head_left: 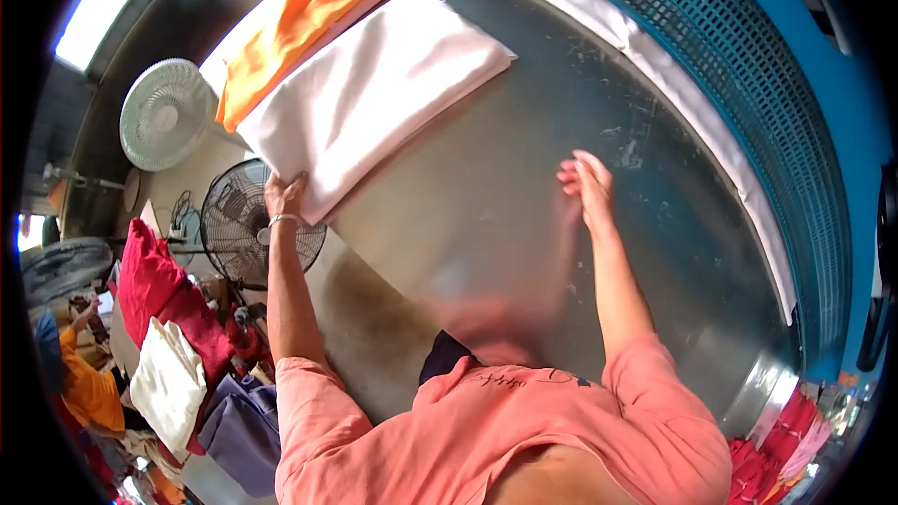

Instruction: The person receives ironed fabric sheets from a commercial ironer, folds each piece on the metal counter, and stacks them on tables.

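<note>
A folded white cloth point(374, 84) lies on the grey metal table point(486, 168). My left hand point(285, 194) pinches its near left corner, at the table's left edge. Beyond it, an orange cloth point(304, 23) rests on more pale fabric. My right hand point(589, 185) is raised over the bare metal to the right, fingers loosely bent and apart, holding nothing. A long white fabric strip point(669, 70) runs along the far right side of the table, beside a blue perforated guard point(748, 65).
A pale fan point(166, 115) and a black fan point(253, 220) stand left of the table. Red cloth point(168, 290), cream cloth point(168, 383) and dark blue cloth point(245, 430) are piled at lower left. A person in orange point(89, 383) is farther left.
</note>
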Demonstrator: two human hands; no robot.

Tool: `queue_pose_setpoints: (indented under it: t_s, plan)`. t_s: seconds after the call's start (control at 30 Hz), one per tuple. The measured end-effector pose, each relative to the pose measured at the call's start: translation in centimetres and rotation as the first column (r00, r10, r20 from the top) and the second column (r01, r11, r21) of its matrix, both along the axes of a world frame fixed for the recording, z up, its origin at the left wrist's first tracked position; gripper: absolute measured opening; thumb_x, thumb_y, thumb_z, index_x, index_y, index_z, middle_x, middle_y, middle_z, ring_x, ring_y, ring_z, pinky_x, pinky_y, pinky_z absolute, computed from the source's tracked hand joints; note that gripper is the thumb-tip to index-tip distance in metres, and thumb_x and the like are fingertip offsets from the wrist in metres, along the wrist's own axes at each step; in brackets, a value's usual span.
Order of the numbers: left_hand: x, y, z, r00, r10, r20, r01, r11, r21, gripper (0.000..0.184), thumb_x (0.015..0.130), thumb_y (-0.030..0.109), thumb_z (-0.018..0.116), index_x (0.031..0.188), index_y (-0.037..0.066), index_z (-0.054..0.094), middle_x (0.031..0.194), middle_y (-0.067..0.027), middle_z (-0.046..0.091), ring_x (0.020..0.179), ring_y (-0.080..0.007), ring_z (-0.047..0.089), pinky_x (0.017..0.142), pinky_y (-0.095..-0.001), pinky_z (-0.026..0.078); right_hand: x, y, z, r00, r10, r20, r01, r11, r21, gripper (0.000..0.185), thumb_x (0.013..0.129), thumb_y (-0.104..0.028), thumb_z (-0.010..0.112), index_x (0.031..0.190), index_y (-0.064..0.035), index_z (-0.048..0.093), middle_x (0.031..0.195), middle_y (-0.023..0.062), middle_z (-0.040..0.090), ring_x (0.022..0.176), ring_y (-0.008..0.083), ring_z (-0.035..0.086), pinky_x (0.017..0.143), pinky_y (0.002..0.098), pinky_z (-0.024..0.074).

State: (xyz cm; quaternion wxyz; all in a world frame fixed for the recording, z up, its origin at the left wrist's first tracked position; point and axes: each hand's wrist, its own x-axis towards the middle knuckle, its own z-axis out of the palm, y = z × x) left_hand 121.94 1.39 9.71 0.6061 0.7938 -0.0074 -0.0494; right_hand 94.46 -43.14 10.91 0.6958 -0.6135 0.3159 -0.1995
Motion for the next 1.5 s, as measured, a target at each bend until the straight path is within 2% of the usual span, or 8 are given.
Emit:
queue_pose_setpoints:
  t_s: [0.17, 0.23, 0.33, 0.53, 0.7, 1.1, 1.43, 1.5]
  plan:
    - [-0.7, 1.4, -2.4, 0.998, -0.005, 0.056, 0.007, 0.999, -0.037, 0.041, 0.066, 0.017, 0.07, 0.101, -0.002, 0.059, 0.087, -0.0083, 0.064, 0.078, -0.0149, 0.057, 0.074, -0.0274, 0.045, -19.3, -5.8, -0.5, 0.842, -0.527, -0.114, 0.431, 0.785, -0.445, 0.022, 0.089, -0.018, 0.052, 0.104, -0.0034, 0.057, 0.091, 0.0062, 0.062, 0.075, 0.0107, 0.06, 0.062, 0.0216, 0.0463]
    - [-0.6, 0.5, -0.5, 0.959, -0.004, 0.285, -0.22, 0.624, 0.75, 0.038, 0.071, 0.032, 0.065, 0.092, 0.001, 0.064, 0.096, -0.0115, 0.062, 0.084, -0.0191, 0.057, 0.074, -0.0288, 0.046, -28.7, -8.9, -3.6, 0.753, -0.651, -0.094, 0.445, 0.609, -0.656, 0.017, 0.088, -0.013, 0.053, 0.101, -0.0038, 0.057, 0.087, 0.0073, 0.062, 0.074, 0.0147, 0.058, 0.068, 0.0266, 0.0469]
    - [-5.2, -6.5, 4.5, 0.882, 0.043, 0.47, -0.467, 0.224, 0.856, 0.081, 0.069, 0.026, 0.069, 0.135, 0.004, 0.028, 0.137, -0.0115, 0.034, 0.125, -0.0278, 0.032, 0.098, -0.0412, 0.032, -38.3, -8.0, -1.6, 0.561, -0.822, -0.102, 0.45, 0.406, -0.796, 0.013, 0.083, -0.007, 0.055, 0.096, -0.0078, 0.057, 0.097, 0.0084, 0.059, 0.083, 0.0224, 0.057, 0.07, 0.0303, 0.0467]
    - [-22.0, -29.0, 1.2, 0.468, -0.623, 0.626, 0.324, 0.78, 0.535, 0.051, 0.067, 0.0, 0.062, 0.117, 0.005, 0.051, 0.125, -0.0186, 0.044, 0.113, -0.0349, 0.043, 0.093, -0.0421, 0.037, -52.6, -6.9, -1.4, 0.405, -0.907, -0.114, 0.132, 0.181, -0.975, 0.016, 0.078, -0.009, 0.056, 0.095, -0.0112, 0.055, 0.108, 0.0037, 0.056, 0.099, 0.0267, 0.05, 0.082, 0.0398, 0.0401]
    - [-38.5, -50.8, 1.8, 0.135, -0.847, 0.514, 0.657, 0.465, 0.594, 0.031, 0.073, 0.01, 0.058, 0.104, 0.008, 0.056, 0.109, -0.0115, 0.054, 0.1, -0.0325, 0.049, 0.085, -0.0423, 0.041, -57.4, -7.3, 0.0, 0.477, -0.859, -0.187, 0.111, 0.27, -0.956, 0.023, 0.08, -0.011, 0.056, 0.102, -0.0108, 0.054, 0.117, 0.0038, 0.05, 0.108, 0.0259, 0.046, 0.086, 0.0406, 0.0362]
    - [-48.1, -83.6, 0.3, 0.164, -0.844, 0.511, 0.197, 0.535, 0.821, 0.045, 0.074, 0.01, 0.056, 0.118, 0.013, 0.047, 0.118, -0.0059, 0.049, 0.11, -0.0251, 0.045, 0.088, -0.0413, 0.037, -59.0, -8.8, 1.4, 0.555, -0.809, -0.195, 0.255, 0.388, -0.886, 0.021, 0.078, -0.006, 0.056, 0.099, -0.0086, 0.056, 0.118, 0.0045, 0.051, 0.109, 0.025, 0.047, 0.084, 0.0392, 0.0354]
    - [-51.3, -60.9, -4.9, -0.2, -0.676, 0.709, 0.729, 0.381, 0.569, 0.037, 0.069, 0.003, 0.056, 0.105, 0.011, 0.053, 0.103, -0.0132, 0.055, 0.094, -0.0358, 0.051, 0.079, -0.048, 0.042, -59.1, -8.4, 1.1, 0.53, -0.83, -0.171, 0.273, 0.358, -0.893, 0.019, 0.08, -0.009, 0.057, 0.099, -0.0088, 0.055, 0.111, 0.0054, 0.055, 0.104, 0.0236, 0.051, 0.081, 0.0383, 0.0391]
    - [-53.9, -50.6, 2.1, -0.129, -0.859, 0.496, 0.736, 0.252, 0.629, 0.023, 0.07, -0.001, 0.052, 0.09, 0.008, 0.059, 0.087, -0.0109, 0.059, 0.082, -0.0345, 0.056, 0.074, -0.0421, 0.047, -59.1, -9.1, 0.5, 0.486, -0.873, -0.02, 0.708, 0.408, -0.577, 0.022, 0.084, -0.014, 0.055, 0.104, -0.0063, 0.054, 0.113, 0.0079, 0.053, 0.105, 0.0238, 0.052, 0.085, 0.0375, 0.0407]
